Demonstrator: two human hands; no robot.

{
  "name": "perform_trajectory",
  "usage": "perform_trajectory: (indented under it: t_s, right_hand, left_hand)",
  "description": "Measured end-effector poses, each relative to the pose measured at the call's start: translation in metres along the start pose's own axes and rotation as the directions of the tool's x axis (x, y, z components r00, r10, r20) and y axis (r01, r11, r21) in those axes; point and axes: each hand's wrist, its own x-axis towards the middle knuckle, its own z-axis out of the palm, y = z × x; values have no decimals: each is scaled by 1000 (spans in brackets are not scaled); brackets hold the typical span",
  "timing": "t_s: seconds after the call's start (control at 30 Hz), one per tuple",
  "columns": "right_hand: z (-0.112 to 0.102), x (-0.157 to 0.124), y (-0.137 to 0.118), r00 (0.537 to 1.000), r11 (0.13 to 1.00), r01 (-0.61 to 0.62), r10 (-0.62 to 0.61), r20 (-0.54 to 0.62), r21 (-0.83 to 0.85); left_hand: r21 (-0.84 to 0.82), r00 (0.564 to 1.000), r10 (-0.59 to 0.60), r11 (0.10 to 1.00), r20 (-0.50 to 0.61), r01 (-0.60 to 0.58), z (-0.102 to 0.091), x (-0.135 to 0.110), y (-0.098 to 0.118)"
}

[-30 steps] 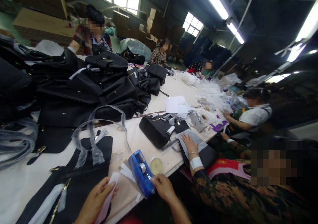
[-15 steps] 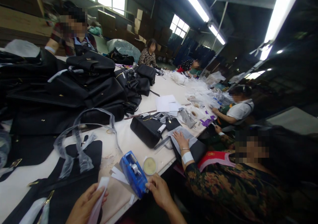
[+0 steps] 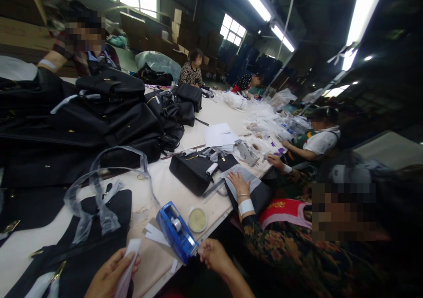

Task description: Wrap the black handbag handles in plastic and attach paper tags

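Note:
My left hand [image 3: 114, 269] is closed on a folded strip of thin white paper [image 3: 128, 259], held upright at the table's front edge. A blue tape dispenser [image 3: 176, 231] lies on the table between my hands. At its cutting end my right hand [image 3: 213, 255] pinches the end of the tape [image 3: 198, 250], which looks clear and is hard to make out. Left of the dispenser is a black bag [image 3: 102, 218] lying flat, its straps [image 3: 95, 174] wrapped in clear plastic.
White paper strips [image 3: 157, 235] and a round tin [image 3: 197, 219] lie beside the dispenser. Black bags [image 3: 82, 126] are piled at the left. A co-worker's hand [image 3: 238, 183] rests on white paper over a black bag at the right. Another black bag [image 3: 191, 170] stands mid-table.
My right hand has moved slightly right, away from the dispenser's cutting end, with the tape end in its fingers. My left hand still holds the paper strip. The view has shifted a little.

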Motion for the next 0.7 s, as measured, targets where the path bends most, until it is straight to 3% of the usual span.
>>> perform_trajectory:
  t_s: [0.3, 0.43, 0.7]
  right_hand:
    - [-2, 6, 4, 1000, 1000, -4, 4, 4, 24]
    - [-5, 4, 0, 1000, 1000, 25, -25, 3, -17]
    - [-10, -3, -4, 975, 958, 223, -216, 60, -181]
  left_hand:
    - [-9, 1000, -2, 1000, 20, 2, 3, 0, 2]
    - [-40, 999, -34, 999, -35, 33, 5, -5, 8]
    - [-100, 994, 105, 990, 31, -101, 10, -10, 13]
